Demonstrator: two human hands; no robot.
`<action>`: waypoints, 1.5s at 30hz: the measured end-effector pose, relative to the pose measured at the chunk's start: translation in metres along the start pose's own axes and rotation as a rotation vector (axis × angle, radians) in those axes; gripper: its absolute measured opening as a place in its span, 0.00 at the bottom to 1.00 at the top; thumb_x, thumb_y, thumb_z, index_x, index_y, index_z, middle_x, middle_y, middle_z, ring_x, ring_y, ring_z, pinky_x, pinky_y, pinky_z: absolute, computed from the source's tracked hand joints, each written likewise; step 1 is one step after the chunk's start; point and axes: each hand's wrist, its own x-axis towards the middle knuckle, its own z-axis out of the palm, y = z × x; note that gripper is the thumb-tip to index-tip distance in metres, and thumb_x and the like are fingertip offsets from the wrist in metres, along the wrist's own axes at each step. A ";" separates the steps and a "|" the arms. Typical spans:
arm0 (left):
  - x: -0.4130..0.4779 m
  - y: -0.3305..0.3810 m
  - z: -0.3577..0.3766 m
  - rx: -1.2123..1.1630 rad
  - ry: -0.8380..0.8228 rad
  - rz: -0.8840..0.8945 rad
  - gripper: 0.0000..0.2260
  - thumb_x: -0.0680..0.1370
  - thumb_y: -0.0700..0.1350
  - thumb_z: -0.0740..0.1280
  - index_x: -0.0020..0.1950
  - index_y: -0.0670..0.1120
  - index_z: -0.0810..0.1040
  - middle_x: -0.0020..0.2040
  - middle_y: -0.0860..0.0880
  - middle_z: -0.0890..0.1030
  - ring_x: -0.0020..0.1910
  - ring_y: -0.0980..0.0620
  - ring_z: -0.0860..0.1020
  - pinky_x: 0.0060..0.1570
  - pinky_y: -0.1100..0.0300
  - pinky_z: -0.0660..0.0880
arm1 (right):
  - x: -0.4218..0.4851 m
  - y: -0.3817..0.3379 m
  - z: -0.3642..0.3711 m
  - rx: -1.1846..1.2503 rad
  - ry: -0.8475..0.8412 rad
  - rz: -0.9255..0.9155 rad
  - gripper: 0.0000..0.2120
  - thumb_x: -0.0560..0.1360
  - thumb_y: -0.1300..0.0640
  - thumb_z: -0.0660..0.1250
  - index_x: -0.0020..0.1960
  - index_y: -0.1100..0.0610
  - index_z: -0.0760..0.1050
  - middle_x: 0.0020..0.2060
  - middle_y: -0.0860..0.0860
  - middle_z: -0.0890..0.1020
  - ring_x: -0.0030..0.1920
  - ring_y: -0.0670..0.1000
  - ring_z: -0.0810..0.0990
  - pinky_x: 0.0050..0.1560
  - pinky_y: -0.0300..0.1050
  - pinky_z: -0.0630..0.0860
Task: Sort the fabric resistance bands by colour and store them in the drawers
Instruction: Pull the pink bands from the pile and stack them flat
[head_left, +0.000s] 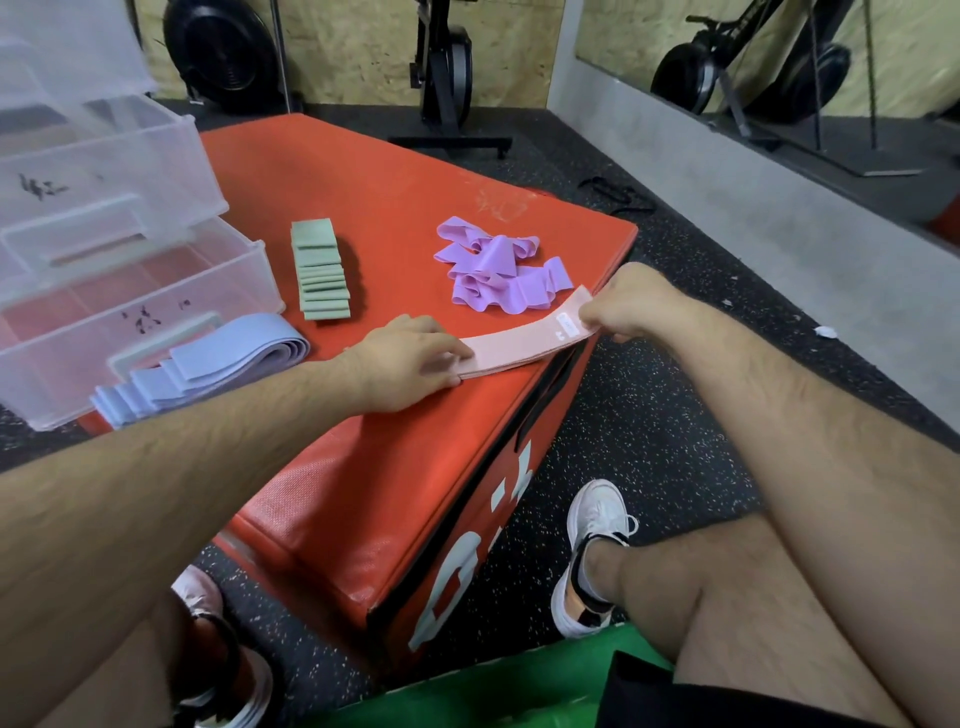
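Bare forearms reach in from the bottom of the view and meet over the pink bands (524, 340), a flat stack held at both ends. Fingers of the left hand (410, 358) lie nearly straight on the stack's left end and press it onto the red box (363, 197). Fingers of the right hand (628, 304) are curled and pinch the right end, just beside a small white label (566, 326). So the stack's long axis runs hand to hand, left to right and slightly away from the person, along the box's near right edge, with the right end reaching that edge or just past it.

Storage lies to the left: the lower drawer (254, 275) stands pulled out, the upper drawer (176, 145) above it. The left hand is the nearer one to them. Between that hand and the lower drawer's front lie the blue bands (218, 358), fanned out and resting against the handle (127, 358), so a straight sweep leftward would likely run into them; lifting the pink stack over seems the safer path. Farther off, the green bands (322, 270) sit in a neat row, and the purple bands (493, 270) lie in a loose heap just behind the pink stack, near the right hand.
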 end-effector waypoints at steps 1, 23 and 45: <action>0.000 0.002 -0.001 0.017 -0.004 -0.006 0.17 0.77 0.58 0.66 0.66 0.61 0.74 0.63 0.54 0.74 0.62 0.48 0.71 0.63 0.46 0.70 | -0.002 0.000 -0.005 -0.031 0.037 -0.002 0.13 0.67 0.58 0.70 0.50 0.63 0.79 0.43 0.57 0.83 0.44 0.57 0.84 0.43 0.50 0.82; -0.054 -0.031 -0.024 -0.061 0.116 -0.149 0.29 0.70 0.52 0.77 0.67 0.42 0.73 0.58 0.44 0.77 0.58 0.45 0.75 0.54 0.60 0.68 | -0.063 -0.126 0.074 -0.030 -0.187 -0.289 0.13 0.66 0.51 0.74 0.43 0.61 0.83 0.36 0.52 0.86 0.35 0.50 0.84 0.37 0.43 0.78; -0.049 -0.020 -0.030 -0.030 0.132 -0.137 0.15 0.81 0.56 0.60 0.45 0.45 0.76 0.45 0.48 0.79 0.46 0.49 0.75 0.46 0.58 0.69 | -0.036 -0.081 0.066 -0.181 -0.281 -0.152 0.14 0.67 0.51 0.70 0.46 0.60 0.80 0.40 0.54 0.85 0.39 0.55 0.86 0.44 0.45 0.81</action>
